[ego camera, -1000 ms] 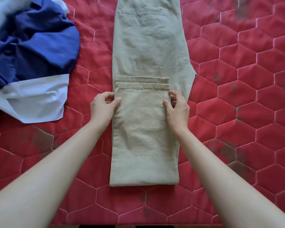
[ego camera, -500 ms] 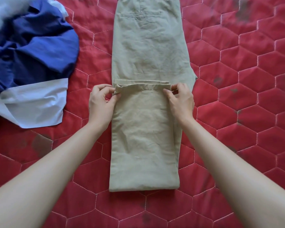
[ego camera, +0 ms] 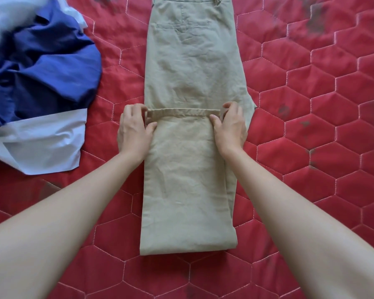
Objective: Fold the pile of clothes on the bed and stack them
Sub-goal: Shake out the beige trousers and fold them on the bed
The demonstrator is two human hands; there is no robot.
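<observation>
While pinching the leg hems [ego camera: 183, 112] at each end, left hand [ego camera: 134, 130] and right hand [ego camera: 230, 128] hold narrow on the fabric: thumbs on top, fingers curled under the edge. Seen from the head view only, the sole view given. Khaki trousers [ego camera: 192, 67] spread lengthwise on the red quilted bed cover [ego camera: 311, 104], waistband and back pocket [ego camera: 183, 25] well beyond the hands, folded lower edge near the wrists' side, between the 2 forearms.

Compared with 1 second back: hems carried farther up the garment, away from the body; earlier 2 hem bands staggered and showing, now lined up into 1 strip between the fingertips. Hands shifted from resting beside the panel to gripping its far corners. Likely meaning: first fold of the legs being squared off, with a further fold toward the waistband probably still to come before stacking.

Left of the left hand and apart from it, a crumpled blue garment [ego camera: 41, 67] on top of a pale white one [ego camera: 43, 143], both unfolded, so most of the pile remains. No finished stack in sight.

No brand, label or readable writing anywhere.
</observation>
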